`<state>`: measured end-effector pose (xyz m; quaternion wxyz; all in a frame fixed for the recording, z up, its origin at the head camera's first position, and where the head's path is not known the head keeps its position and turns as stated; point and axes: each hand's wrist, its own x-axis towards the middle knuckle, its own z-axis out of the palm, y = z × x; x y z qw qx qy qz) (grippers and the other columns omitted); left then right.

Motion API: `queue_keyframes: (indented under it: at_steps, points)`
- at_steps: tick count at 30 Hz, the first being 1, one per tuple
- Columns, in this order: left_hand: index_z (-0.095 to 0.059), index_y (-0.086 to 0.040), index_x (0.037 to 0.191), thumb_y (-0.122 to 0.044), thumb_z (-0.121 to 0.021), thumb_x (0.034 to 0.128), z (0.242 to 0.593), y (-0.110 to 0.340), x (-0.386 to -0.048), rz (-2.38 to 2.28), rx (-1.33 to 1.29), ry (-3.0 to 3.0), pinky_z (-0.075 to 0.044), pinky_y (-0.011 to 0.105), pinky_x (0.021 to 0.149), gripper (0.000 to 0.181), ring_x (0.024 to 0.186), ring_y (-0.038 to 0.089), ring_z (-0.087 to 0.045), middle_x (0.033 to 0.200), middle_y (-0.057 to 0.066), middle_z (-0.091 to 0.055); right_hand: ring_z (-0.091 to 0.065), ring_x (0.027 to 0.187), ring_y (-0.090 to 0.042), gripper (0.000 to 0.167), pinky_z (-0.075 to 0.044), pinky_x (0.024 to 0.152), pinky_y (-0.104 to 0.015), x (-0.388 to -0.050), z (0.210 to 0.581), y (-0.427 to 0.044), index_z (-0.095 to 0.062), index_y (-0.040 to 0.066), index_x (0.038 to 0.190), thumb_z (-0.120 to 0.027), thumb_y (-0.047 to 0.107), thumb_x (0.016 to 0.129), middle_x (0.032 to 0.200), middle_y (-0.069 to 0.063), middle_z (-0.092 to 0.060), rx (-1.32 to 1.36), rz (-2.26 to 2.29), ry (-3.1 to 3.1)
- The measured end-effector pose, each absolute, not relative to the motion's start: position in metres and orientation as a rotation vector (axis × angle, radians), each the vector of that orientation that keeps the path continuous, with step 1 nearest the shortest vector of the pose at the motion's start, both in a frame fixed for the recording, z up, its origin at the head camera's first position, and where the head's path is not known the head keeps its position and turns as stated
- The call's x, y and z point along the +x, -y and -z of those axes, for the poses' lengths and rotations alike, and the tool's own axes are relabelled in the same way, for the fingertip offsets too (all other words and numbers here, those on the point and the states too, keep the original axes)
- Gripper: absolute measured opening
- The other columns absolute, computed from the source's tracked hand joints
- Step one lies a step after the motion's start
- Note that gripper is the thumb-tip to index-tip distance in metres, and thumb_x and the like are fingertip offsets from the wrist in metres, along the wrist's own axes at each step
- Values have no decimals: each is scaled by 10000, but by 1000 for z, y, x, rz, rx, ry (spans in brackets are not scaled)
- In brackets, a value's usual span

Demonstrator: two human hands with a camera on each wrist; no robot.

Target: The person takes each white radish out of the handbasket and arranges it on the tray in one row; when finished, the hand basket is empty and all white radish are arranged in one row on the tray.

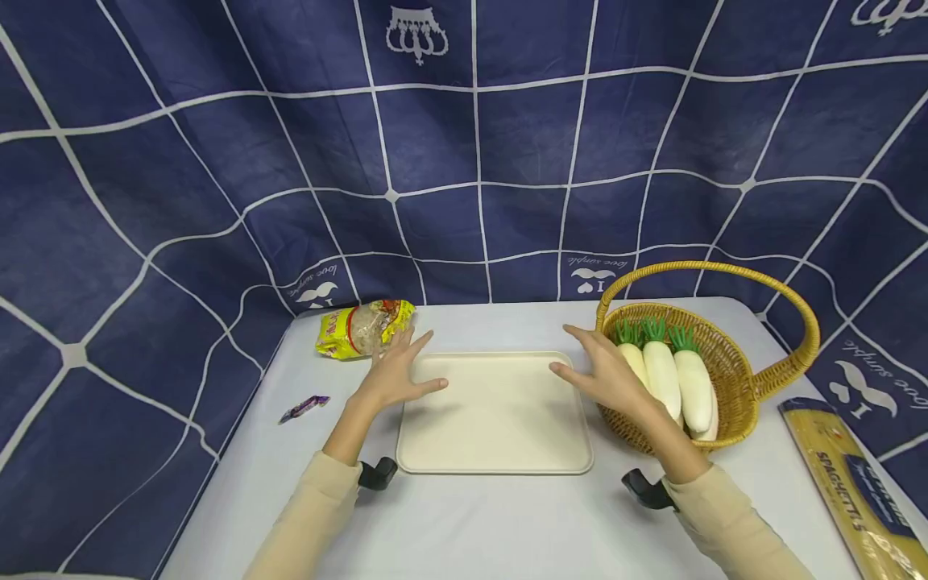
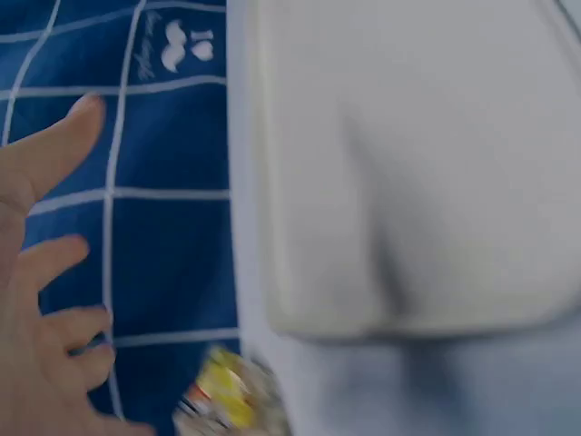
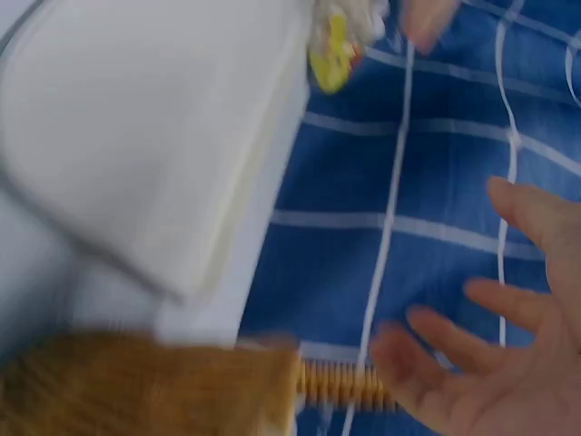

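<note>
My left hand (image 1: 395,377) hovers over the left edge of a cream rectangular tray (image 1: 496,415), its fingers spread and holding nothing. Just beyond its fingertips lies a yellow noodle packet (image 1: 348,332), partly hidden by the fingers. On the other side, my right hand (image 1: 609,374) is held above the tray's right edge with fingers apart, also holding nothing. Beside it stands a wicker basket (image 1: 732,379) with several white radishes (image 1: 661,379) with green tops, partly covered by the hand and forearm. Both wrist views show the spread fingers clear of the tray.
A small purple wrapped candy (image 1: 304,409) lies left of the tray. At the right edge is a spaghetti packet (image 1: 848,483). The basket's tall handle (image 1: 786,294) arches up to the right. A blue checked curtain (image 1: 435,161) hangs behind the white table (image 1: 478,524).
</note>
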<state>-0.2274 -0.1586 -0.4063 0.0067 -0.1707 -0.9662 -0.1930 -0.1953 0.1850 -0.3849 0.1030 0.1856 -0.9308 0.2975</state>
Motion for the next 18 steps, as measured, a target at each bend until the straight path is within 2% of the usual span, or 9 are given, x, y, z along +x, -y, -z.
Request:
queue_keyframes:
  at_steps: [4, 8, 11, 18]
  points:
    - [-332, -44, 1453, -403, -770, 729, 420, 177, -225, 806, -579, 3156, -137, 716, 1042, 919, 1391, 459, -130, 1497, 292, -211, -630, 908, -386, 553, -551, 743, -463, -183, 377, -226, -464, -95, 1296, -657, 212, 878, 1130, -301, -596, 525, -1021, 2787]
    - [-322, 12, 1440, -325, -847, 651, 433, 191, -222, 914, -552, 3264, -177, 618, 1097, 1006, 1376, 460, -184, 1488, 292, -236, -628, 893, -440, 568, -559, 709, -470, -173, 373, -264, -443, -117, 1294, -640, 231, 891, 1098, -342, -585, 378, -1006, 2835]
    - [-327, 7, 1438, -294, -883, 592, 441, 197, -220, 936, -524, 3333, -213, 576, 1107, 1056, 1363, 450, -236, 1487, 270, -263, -613, 905, -473, 595, -556, 697, -481, -167, 374, -287, -436, -117, 1292, -638, 271, 889, 1101, -364, -567, 254, -933, 2871]
    - [-323, -31, 1452, -229, -918, 513, 454, 203, -219, 925, -491, 3441, -254, 574, 1091, 1129, 1345, 441, -287, 1478, 234, -314, -592, 883, -476, 647, -536, 650, -493, -163, 382, -316, -422, -156, 1271, -677, 270, 856, 1041, -375, -572, 107, -816, 2908]
